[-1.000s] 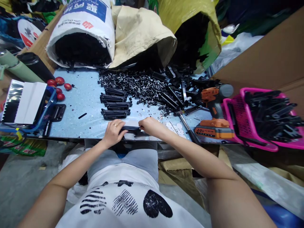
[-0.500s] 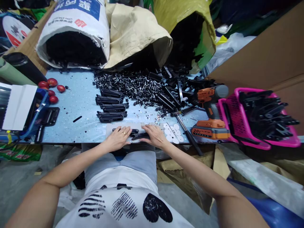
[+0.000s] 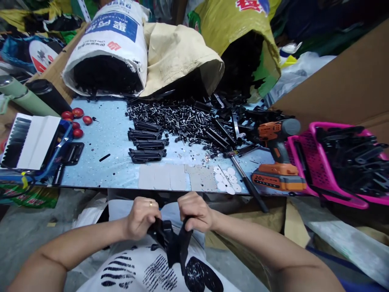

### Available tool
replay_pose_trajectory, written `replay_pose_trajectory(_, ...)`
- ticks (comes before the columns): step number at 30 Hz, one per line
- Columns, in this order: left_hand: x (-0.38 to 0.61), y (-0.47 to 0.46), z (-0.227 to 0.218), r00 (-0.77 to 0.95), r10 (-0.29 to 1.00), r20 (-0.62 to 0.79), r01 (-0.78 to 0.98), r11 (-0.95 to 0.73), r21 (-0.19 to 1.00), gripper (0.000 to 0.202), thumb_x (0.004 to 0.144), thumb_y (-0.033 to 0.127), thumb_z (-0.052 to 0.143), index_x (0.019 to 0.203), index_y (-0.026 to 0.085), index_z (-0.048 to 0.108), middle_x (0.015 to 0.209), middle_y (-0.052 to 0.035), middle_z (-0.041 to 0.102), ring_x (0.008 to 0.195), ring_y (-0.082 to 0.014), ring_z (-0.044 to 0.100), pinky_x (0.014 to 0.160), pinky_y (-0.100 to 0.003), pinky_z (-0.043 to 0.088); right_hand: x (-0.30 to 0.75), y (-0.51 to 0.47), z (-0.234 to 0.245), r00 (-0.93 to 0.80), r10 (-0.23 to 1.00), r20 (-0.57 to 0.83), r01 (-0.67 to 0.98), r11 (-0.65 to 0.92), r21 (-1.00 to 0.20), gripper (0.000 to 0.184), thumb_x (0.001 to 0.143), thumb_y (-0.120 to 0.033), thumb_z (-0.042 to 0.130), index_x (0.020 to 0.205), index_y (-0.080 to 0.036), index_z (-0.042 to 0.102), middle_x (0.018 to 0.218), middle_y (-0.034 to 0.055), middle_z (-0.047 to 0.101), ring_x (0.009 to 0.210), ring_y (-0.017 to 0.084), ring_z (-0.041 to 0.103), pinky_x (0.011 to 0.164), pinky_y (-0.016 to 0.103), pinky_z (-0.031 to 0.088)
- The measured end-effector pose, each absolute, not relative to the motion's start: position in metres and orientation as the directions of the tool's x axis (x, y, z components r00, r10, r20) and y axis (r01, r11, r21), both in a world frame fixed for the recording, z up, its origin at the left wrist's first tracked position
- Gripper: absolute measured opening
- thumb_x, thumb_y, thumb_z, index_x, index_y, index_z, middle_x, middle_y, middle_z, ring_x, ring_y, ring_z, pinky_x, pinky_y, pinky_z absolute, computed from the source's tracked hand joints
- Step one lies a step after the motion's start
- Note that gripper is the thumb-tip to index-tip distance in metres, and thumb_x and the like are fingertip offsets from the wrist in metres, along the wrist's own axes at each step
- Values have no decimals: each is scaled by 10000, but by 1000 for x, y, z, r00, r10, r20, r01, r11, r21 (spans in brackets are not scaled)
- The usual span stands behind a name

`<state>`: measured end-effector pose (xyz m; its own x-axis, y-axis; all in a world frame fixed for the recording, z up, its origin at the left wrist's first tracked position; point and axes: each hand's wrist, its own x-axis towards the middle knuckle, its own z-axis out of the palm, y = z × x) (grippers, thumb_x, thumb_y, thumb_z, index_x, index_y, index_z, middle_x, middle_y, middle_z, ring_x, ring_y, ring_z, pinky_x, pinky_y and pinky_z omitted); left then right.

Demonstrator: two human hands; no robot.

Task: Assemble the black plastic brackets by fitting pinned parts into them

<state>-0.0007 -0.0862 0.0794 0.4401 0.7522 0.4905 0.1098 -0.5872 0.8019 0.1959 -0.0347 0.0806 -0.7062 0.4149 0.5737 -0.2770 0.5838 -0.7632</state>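
Observation:
Close to my body, below the table's front edge, my left hand [image 3: 142,217] and my right hand [image 3: 196,211] are both closed on one black plastic part [image 3: 174,248]. Each grips one arm of it, and the arms spread apart in a V that joins at the lower end. The fingers cover the upper ends of both arms. On the table ahead, several similar black parts [image 3: 147,155] lie folded in a stack. White and grey sheets [image 3: 162,177] lie flat at the table's front edge, beside several white discs [image 3: 227,179].
Loose screws [image 3: 176,117] and black pieces heap mid-table before open sacks [image 3: 106,44]. To the right are a hammer [image 3: 247,182], an orange cordless drill [image 3: 275,156] and a pink basket [image 3: 331,162] of black parts. Left are a blue bin [image 3: 65,134] and red fruit [image 3: 78,112].
Both hands have come off the sheets at the table edge and moved toward my body, bringing the black plastic part along. It now shows spread in a V. The view has shifted slightly.

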Motion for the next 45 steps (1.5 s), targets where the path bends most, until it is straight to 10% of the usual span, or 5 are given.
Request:
replay_pose_trajectory(8,24,-103,67,156,698,699,174,-716,676,600,947,556,144,1011,159,589,846,-101,649,831,-190,620,712,-314,511,119,-72,25,-60,870,490,-400,429,-810,402,890,-550,303,1090,-262,499,1061,81,516,998,220,519,853,424,446)
replay_pose_trajectory(13,3,-72,29,320,504,802,570,-779,261,790,898,653,152,1286,52,487,952,-181,654,1013,-275,613,811,-387,524,119,-8,1,-55,894,444,-110,437,-893,355,876,-518,412,1100,-262,514,1233,66,488,1208,235,435,1028,475,339)
replay_pose_trajectory(18,-39,-14,-10,494,609,620,772,-636,9,744,848,674,339,1259,82,526,1019,-173,660,1044,-284,608,873,-389,505,129,86,-23,41,995,95,26,94,-995,656,884,-676,208,1314,-238,438,1483,56,288,1389,198,230,1134,444,196)
replay_pose_trajectory(24,-42,7,-15,323,934,151,941,-334,55,862,804,626,517,1429,70,312,1515,-216,169,1418,-360,72,1129,-527,176,100,108,-42,-243,967,-71,102,-47,-994,948,766,-826,238,1478,-201,245,1553,17,98,1440,181,42,1182,395,28)
replay_pose_trajectory(45,-23,122,-1,48,993,-111,948,-10,319,883,875,683,170,1453,17,222,1529,-189,119,1430,-302,48,1166,-440,84,277,73,58,41,944,328,489,267,-830,401,833,-436,594,1136,-173,605,1147,115,616,1017,199,603,901,382,494)
